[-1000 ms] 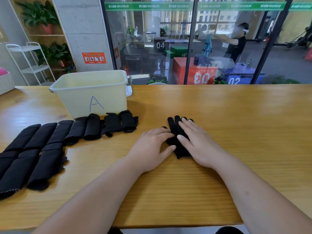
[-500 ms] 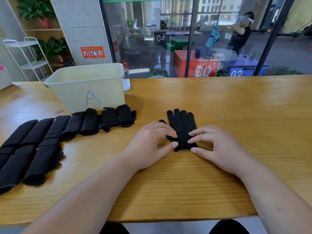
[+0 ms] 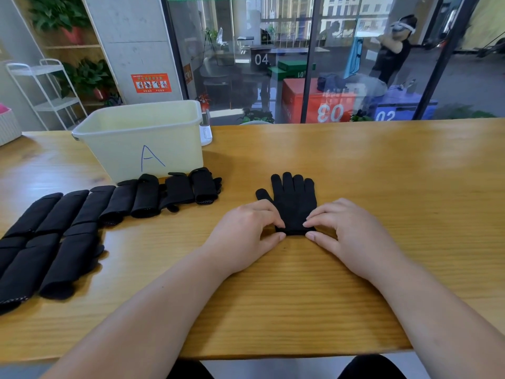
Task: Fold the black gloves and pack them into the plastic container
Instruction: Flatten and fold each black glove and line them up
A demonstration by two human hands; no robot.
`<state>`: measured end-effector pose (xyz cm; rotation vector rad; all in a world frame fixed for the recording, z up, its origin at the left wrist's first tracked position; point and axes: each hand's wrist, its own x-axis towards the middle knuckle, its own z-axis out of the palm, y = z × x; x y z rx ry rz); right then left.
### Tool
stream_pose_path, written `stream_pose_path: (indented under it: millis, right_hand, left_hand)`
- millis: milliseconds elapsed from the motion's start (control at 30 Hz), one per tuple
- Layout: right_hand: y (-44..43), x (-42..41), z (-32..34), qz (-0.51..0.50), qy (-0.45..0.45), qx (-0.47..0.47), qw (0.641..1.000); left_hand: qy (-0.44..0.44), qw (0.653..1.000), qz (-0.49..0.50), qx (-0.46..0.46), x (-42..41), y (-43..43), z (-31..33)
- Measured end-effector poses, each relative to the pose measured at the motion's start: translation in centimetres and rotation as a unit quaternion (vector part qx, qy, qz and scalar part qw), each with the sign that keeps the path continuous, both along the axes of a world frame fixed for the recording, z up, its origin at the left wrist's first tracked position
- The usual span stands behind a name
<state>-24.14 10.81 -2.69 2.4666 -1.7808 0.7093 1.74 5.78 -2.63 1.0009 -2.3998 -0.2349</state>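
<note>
— What are the fingers doing?
— Left hand (image 3: 246,231) and right hand (image 3: 347,233) each pinch the cuff edge of the flat black knit glove (image 3: 293,203), thumb under, fingertips on top.
— And the glove?
— It stretches toward twelve o'clock on the wooden table (image 3: 382,173). At ten o'clock lie folded black gloves (image 3: 147,196), touching the pale plastic container marked A (image 3: 142,138).

You worked at a wooden table (image 3: 355,165); behind the tub stood a small white device (image 3: 205,129), perhaps a bottle. A white rack (image 3: 46,88) stood beside potted plants (image 3: 84,77).
</note>
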Motion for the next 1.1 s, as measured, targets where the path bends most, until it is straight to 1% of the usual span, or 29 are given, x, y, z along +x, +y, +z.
stream_pose_path:
  millis: [133,267,333,433,567,667,800,867,1000,1100]
  right_hand:
    - [-0.2,0.8,0.2,-0.019,0.059,-0.040,0.997]
    - [-0.6,1.2,0.0,-0.012,0.074,-0.051,0.996]
    - [-0.7,1.1,0.1,-0.019,0.057,-0.045,0.997]
    - [-0.6,0.8,0.1,-0.028,0.008,-0.035,0.999]
    - [-0.1,0.5,0.0,-0.002,-0.039,-0.023,0.999]
    - [0.1,0.0,-0.1,0.003,-0.065,-0.016,0.998]
    - [0.2,-0.1,0.0,0.006,-0.077,-0.011,0.997]
    - [0.3,0.0,0.2,0.008,-0.076,0.002,0.997]
    - [0.4,0.3,0.1,0.002,-0.046,0.004,0.999]
    - [0.3,0.4,0.1,-0.010,-0.064,-0.003,0.998]
  left_hand:
    - [-0.004,1.000,0.008,-0.014,-0.1,0.1,0.0]
    - [-0.002,1.000,0.015,-0.015,-0.1,0.2,0.1]
    - [0.000,1.000,0.016,-0.011,-0.1,0.4,0.3]
    - [0.001,1.000,0.016,-0.014,-0.2,0.6,0.4]
    - [-0.001,0.999,0.026,-0.038,-0.4,0.5,0.3]
    - [-0.011,0.997,0.025,-0.066,-0.5,0.5,0.2]
    - [-0.006,0.996,0.034,-0.087,-0.8,0.6,0.2]
    - [0.006,0.997,0.039,-0.073,-0.7,0.6,0.3]
    - [0.044,0.998,0.035,-0.006,-0.3,0.7,0.4]
    - [0.047,0.998,0.023,0.039,0.1,0.5,0.5]
